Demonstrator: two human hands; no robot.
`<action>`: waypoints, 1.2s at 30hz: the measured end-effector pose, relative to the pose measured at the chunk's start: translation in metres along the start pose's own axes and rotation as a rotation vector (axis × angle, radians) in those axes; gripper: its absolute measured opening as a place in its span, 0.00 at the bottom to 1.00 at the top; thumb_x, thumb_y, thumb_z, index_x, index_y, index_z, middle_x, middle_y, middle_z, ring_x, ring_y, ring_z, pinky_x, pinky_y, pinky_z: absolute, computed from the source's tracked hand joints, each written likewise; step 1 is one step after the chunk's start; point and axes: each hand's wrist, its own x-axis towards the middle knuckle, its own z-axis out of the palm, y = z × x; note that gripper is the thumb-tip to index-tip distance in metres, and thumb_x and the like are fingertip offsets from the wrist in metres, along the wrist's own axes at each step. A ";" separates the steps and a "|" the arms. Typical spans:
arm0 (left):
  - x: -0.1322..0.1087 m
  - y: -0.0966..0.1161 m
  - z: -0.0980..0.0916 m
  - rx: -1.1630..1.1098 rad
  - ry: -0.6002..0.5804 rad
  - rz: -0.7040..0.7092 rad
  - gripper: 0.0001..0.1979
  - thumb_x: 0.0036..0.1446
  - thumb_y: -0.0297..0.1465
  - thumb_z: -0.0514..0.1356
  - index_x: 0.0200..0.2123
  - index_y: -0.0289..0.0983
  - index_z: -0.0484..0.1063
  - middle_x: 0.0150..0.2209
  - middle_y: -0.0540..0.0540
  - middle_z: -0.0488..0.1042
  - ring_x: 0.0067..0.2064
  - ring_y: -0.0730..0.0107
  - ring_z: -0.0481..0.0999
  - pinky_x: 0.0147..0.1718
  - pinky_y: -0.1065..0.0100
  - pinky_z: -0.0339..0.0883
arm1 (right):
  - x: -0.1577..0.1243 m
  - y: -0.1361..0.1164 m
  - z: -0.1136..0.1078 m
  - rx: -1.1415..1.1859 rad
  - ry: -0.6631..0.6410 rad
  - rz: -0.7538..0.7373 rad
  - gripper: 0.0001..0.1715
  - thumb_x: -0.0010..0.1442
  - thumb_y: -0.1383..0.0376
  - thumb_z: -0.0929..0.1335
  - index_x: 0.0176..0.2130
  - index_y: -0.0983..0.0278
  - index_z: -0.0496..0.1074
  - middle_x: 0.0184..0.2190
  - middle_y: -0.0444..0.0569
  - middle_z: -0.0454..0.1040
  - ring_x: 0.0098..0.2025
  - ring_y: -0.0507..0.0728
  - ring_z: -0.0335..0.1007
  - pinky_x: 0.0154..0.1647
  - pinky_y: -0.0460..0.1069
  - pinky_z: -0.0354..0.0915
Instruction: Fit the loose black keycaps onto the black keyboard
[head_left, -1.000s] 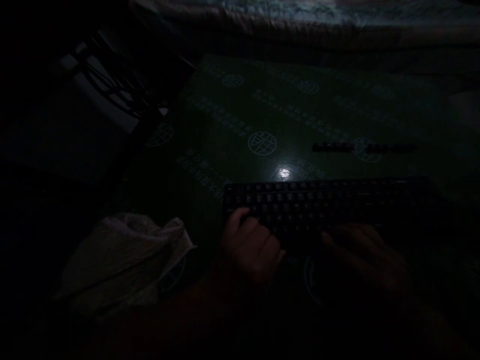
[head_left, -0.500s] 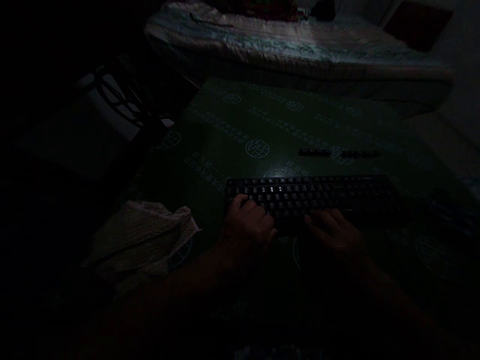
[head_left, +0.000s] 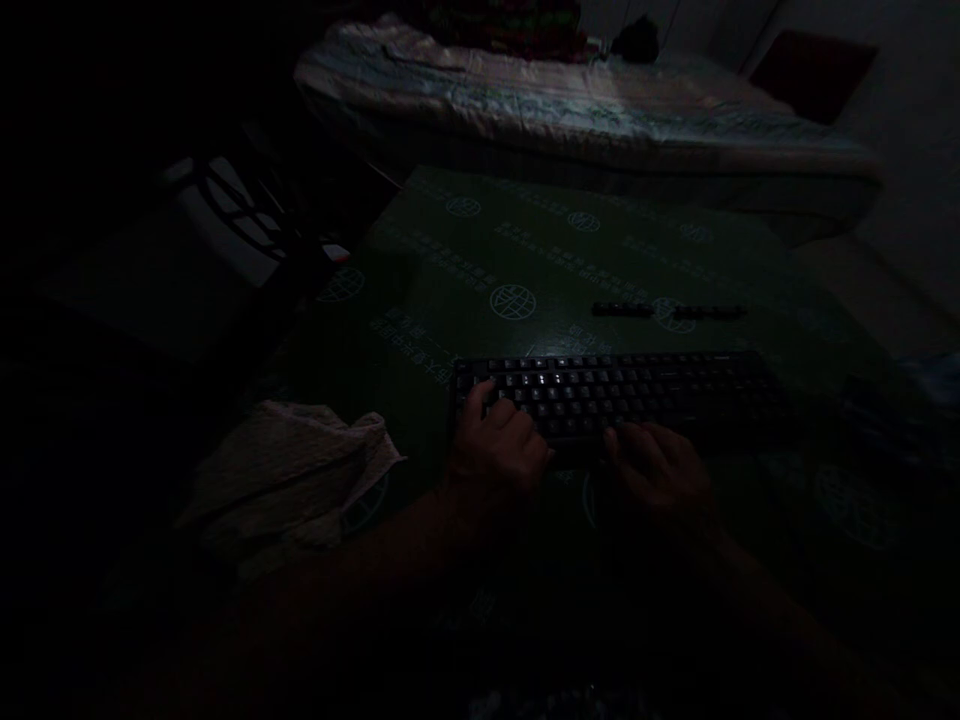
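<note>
A black keyboard [head_left: 600, 395] lies across the green table, dim in the low light. Over its left end is my left hand [head_left: 499, 440], one finger reaching up onto the upper keys and the others curled. At the front edge, right of the middle, my right hand [head_left: 660, 460] has its fingers bent over the lower keys, the thumb side near the bottom row. Both hands touch the keyboard; darkness hides their undersides and anything small between the fingers. Beyond the keyboard lie two short dark strips [head_left: 622, 309], like rows of keycaps.
A crumpled pale cloth [head_left: 292, 470] lies left of my left arm. The green table [head_left: 450, 270] carries printed globes and lettering. Behind it stands a bed [head_left: 555, 110] with a patterned cover. A chair [head_left: 240, 210] is at the left, and a dark, unclear object [head_left: 892, 425] lies far right.
My view has shifted slightly. The raised finger of my left hand reaches a little farther up the keys. My right hand stays at the keyboard's front edge with its fingers slightly more bent.
</note>
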 end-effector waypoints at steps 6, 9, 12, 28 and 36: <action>0.003 0.003 -0.013 -0.126 -0.195 -0.143 0.09 0.54 0.30 0.59 0.22 0.36 0.71 0.26 0.47 0.68 0.34 0.65 0.66 0.46 0.51 0.62 | -0.001 -0.004 0.000 0.032 0.001 0.036 0.15 0.59 0.71 0.63 0.47 0.72 0.70 0.41 0.60 0.72 0.47 0.62 0.63 0.46 0.56 0.61; 0.002 0.004 -0.010 -0.089 -0.116 -0.123 0.11 0.56 0.31 0.58 0.22 0.36 0.71 0.26 0.47 0.68 0.36 0.64 0.66 0.48 0.48 0.60 | -0.002 -0.002 0.000 0.021 -0.011 0.009 0.16 0.59 0.70 0.64 0.47 0.72 0.69 0.42 0.60 0.71 0.48 0.62 0.63 0.46 0.56 0.61; 0.000 0.005 -0.005 -0.036 -0.046 -0.069 0.12 0.57 0.31 0.56 0.23 0.36 0.72 0.26 0.46 0.68 0.37 0.63 0.67 0.49 0.46 0.59 | -0.003 0.002 0.000 -0.006 -0.035 -0.023 0.16 0.59 0.70 0.64 0.47 0.71 0.70 0.42 0.59 0.71 0.47 0.61 0.62 0.46 0.56 0.60; -0.005 0.015 -0.002 0.140 0.023 0.069 0.11 0.58 0.27 0.56 0.25 0.33 0.73 0.27 0.46 0.72 0.39 0.62 0.70 0.48 0.44 0.63 | 0.009 -0.007 -0.004 -0.126 0.019 -0.016 0.13 0.60 0.72 0.62 0.40 0.74 0.74 0.38 0.59 0.73 0.44 0.61 0.62 0.49 0.57 0.58; -0.008 0.021 -0.003 0.187 0.017 0.091 0.11 0.58 0.28 0.56 0.26 0.32 0.73 0.30 0.43 0.73 0.41 0.59 0.71 0.49 0.42 0.63 | 0.006 -0.009 0.000 -0.136 0.026 -0.009 0.14 0.60 0.71 0.62 0.41 0.75 0.74 0.39 0.59 0.73 0.45 0.61 0.62 0.50 0.58 0.58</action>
